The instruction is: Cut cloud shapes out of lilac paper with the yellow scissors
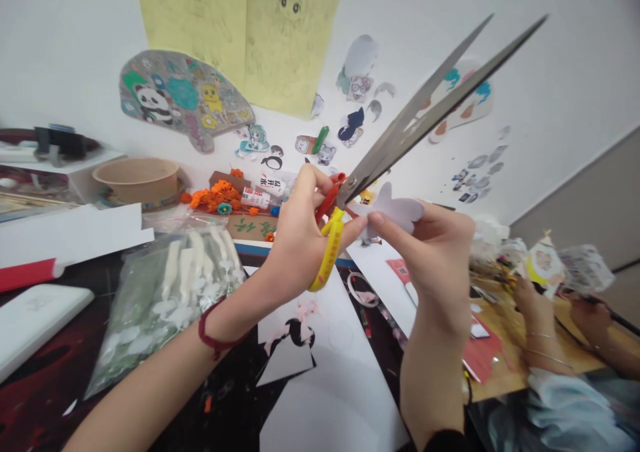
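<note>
Large scissors [395, 132] point up and to the right, their long blades slightly apart. My left hand [305, 232] is closed around their handles, one loop yellow and the other red. A dark red cord circles my left wrist. Close beside the scissors' pivot, my right hand [425, 239] pinches a pale lilac paper cutout [395, 211] with rounded lobes between thumb and fingers. My left thumb reaches to the cutout's left edge. Below the hands, white paper sheets [330, 385] lie on the dark table, with black and pink scraps on them.
At the left are a clear bag of white pieces [175, 292], a white box [43, 325] and a round tan container [137, 179]. Orange flowers [217, 195] sit near the wall, which bears drawings and stickers. Another person's hands [535, 312] work at the right.
</note>
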`<act>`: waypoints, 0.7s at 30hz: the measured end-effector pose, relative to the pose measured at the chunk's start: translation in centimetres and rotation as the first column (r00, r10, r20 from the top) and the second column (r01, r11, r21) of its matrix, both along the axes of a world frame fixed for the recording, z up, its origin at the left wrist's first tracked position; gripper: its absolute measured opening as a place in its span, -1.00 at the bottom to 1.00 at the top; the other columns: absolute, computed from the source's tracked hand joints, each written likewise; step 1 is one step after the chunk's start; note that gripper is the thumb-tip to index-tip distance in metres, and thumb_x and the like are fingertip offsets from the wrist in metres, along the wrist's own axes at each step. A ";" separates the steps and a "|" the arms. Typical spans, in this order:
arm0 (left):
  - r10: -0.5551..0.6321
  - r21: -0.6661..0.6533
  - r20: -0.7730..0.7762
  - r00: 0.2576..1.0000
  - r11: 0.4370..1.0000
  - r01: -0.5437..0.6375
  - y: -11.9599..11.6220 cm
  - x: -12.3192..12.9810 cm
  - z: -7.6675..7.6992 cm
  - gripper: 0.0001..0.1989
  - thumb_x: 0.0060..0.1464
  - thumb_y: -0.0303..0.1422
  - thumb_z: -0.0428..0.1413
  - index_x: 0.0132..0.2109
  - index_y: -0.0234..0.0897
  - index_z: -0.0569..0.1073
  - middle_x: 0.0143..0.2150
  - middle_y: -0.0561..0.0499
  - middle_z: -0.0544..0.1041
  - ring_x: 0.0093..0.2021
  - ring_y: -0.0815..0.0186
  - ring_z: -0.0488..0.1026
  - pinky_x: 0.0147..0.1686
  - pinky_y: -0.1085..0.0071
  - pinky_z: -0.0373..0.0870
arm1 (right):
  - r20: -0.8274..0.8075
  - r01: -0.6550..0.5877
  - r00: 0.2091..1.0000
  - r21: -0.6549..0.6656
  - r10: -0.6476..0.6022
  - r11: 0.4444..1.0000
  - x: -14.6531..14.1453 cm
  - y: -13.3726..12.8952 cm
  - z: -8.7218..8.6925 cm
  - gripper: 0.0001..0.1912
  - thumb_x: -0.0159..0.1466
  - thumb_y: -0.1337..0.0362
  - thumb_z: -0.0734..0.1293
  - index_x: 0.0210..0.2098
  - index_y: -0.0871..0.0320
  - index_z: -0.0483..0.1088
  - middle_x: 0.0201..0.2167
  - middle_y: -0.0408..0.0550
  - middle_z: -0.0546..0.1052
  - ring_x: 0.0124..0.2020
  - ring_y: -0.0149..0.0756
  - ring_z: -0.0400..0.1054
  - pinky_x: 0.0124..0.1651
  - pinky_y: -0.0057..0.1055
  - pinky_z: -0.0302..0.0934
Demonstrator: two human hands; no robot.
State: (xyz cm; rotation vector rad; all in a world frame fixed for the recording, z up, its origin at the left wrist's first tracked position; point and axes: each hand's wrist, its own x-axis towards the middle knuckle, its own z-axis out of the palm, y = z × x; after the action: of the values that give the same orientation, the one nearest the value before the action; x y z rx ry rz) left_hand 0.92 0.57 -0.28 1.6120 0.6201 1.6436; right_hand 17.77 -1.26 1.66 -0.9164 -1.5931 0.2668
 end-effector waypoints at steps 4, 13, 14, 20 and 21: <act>-0.042 -0.033 0.018 0.999 0.999 0.042 -0.1 0.0 0.2 -0.50 -0.01 -0.38 0.40 -0.26 -0.15 0.15 -0.46 0.21 0.38 -0.52 0.47 0.24 -0.53 0.44 0.15 | -0.057 -0.019 0.998 0.010 0.020 1.000 -0.2 0.6 -0.2 -0.79 0.14 0.18 0.55 -0.52 0.12 0.53 -0.60 -0.21 0.44 -0.52 -0.44 0.26 -0.44 -0.40 0.15; -0.082 -0.025 0.123 0.989 0.996 0.086 -0.5 0.2 0.5 -0.59 0.05 -0.40 0.35 -0.22 -0.17 0.21 -0.31 0.12 0.53 -0.49 0.48 0.35 -0.51 0.46 0.26 | -0.100 0.010 0.995 0.062 -0.004 0.998 -0.4 0.5 -0.3 -0.71 0.11 0.19 0.56 -0.58 0.15 0.44 -0.63 -0.24 0.29 -0.56 -0.49 0.09 -0.51 -0.43 -0.03; -0.080 -0.026 0.135 0.988 0.996 0.084 -0.5 0.2 0.6 -0.59 0.06 -0.40 0.34 -0.21 -0.16 0.20 -0.32 0.12 0.53 -0.50 0.48 0.34 -0.51 0.45 0.25 | -0.093 0.014 0.996 0.063 -0.008 0.998 -0.3 0.4 -0.3 -0.72 0.11 0.21 0.56 -0.58 0.15 0.44 -0.63 -0.25 0.28 -0.56 -0.50 0.08 -0.52 -0.43 -0.04; -0.113 -0.014 0.184 0.976 0.993 0.117 -0.5 0.2 0.4 -0.55 0.03 -0.41 0.38 -0.18 -0.14 0.21 -0.31 0.12 0.50 -0.47 0.46 0.32 -0.50 0.40 0.18 | -0.086 -0.026 0.996 0.020 0.028 0.999 0.0 0.3 0.0 -0.74 0.10 0.18 0.58 -0.56 0.14 0.50 -0.64 -0.24 0.37 -0.58 -0.48 0.19 -0.54 -0.43 0.07; -0.117 -0.004 0.195 0.974 0.993 0.120 -0.5 0.2 0.4 -0.55 0.03 -0.40 0.38 -0.17 -0.14 0.21 -0.30 0.12 0.50 -0.46 0.45 0.34 -0.49 0.39 0.18 | -0.089 -0.048 0.995 -0.009 0.047 0.999 0.0 0.3 0.0 -0.74 0.09 0.16 0.58 -0.56 0.13 0.52 -0.64 -0.22 0.41 -0.58 -0.45 0.24 -0.53 -0.42 0.13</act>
State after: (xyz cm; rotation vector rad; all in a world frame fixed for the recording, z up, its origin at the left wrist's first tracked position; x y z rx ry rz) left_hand 1.12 0.06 0.11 1.4269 0.4270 1.6781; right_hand 17.75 -0.96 1.64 -0.8648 -1.5343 0.3452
